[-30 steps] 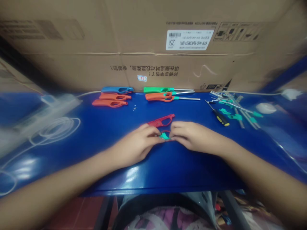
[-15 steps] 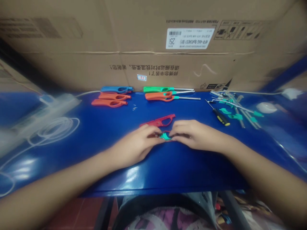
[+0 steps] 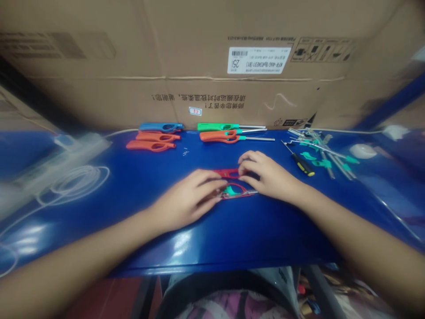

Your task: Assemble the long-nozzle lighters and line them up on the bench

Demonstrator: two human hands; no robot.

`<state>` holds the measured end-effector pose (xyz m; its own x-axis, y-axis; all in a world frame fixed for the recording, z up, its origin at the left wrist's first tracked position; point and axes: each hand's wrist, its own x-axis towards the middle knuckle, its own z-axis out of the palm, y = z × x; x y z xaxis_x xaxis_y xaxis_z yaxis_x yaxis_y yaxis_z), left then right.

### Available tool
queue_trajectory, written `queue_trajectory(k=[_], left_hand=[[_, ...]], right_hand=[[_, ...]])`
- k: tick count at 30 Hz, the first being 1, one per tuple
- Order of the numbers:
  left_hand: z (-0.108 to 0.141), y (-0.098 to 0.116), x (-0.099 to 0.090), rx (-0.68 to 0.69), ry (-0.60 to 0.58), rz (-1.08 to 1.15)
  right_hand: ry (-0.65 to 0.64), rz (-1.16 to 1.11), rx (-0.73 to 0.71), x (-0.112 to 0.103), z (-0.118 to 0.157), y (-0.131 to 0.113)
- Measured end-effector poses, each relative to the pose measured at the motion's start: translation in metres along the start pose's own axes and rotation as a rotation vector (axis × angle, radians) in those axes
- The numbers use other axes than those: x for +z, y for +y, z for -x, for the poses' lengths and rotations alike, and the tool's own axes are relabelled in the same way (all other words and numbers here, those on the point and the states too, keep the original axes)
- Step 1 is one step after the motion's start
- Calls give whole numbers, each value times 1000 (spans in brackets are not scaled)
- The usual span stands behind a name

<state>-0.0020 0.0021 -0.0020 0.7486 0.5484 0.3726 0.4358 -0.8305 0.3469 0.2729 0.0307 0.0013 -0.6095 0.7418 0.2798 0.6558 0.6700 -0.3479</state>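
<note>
Two red lighter shell halves lie between my hands on the blue table. The nearer red shell half (image 3: 236, 196) holds a green trigger (image 3: 230, 190) and a thin metal rod that points right. My left hand (image 3: 195, 197) grips this half at its left part, and its fingers hide that end. Behind it is the farther red shell half (image 3: 227, 173). My right hand (image 3: 264, 173) has its fingers curled and pinched on the right end of that farther half.
Orange lighter shells (image 3: 151, 145) and a blue one (image 3: 159, 127) lie at back left. Assembled lighters (image 3: 219, 136) sit at back centre. Rightward are a screwdriver (image 3: 303, 165), metal tubes with green parts (image 3: 328, 155) and a white object (image 3: 363, 151). A cardboard wall (image 3: 116, 102) stands behind; a coiled cable (image 3: 78, 181) is left.
My right hand has left the nearer half and moved up to the farther one, uncovering the metal rod. The farther half lies straighter. My left hand stays at the nearer half.
</note>
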Motion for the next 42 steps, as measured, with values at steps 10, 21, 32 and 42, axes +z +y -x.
queue_trajectory(k=[10, 21, 32, 42], left_hand=[[-2, -16, -18, 30, 142, -248], [-3, -7, -32, -98, -108, 10], [-2, -5, -30, -140, -270, -67], [0, -4, -29, -166, -287, -89]], right_hand=[[72, -632, 378, 5, -2, -16], [-111, -182, -77, -5, 3, -25], [-190, -93, -101, 7, 3, -21], [-213, -77, -105, 6, 1, -21]])
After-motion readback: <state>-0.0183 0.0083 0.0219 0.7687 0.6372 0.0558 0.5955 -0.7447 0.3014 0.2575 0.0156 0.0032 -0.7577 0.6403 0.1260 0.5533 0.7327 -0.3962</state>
